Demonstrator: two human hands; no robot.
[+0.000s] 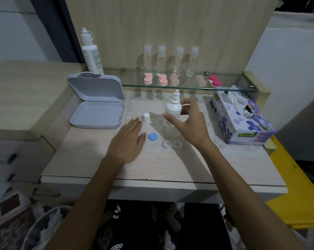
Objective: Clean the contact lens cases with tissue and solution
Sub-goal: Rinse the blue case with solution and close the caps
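A small white solution bottle [173, 107] stands uncapped on the lace mat, and its white cap [146, 117] sits to its left. My right hand [188, 121] is spread around the bottle, thumb in front and fingers to the right, without closing on it. My left hand [129, 141] lies flat on the table, fingers straight. Beside its thumb is a blue lens-case lid [153, 136]. A clear lens case [172, 144] with open wells lies just right of that lid. A purple tissue box [242, 120] stands at the right.
An open grey box [98, 105] sits at the left, with a tall white bottle [90, 51] behind it. The glass shelf [188, 86] carries several clear bottles and pink lens cases [163, 79]. A lined bin [50, 230] stands below the table at the left.
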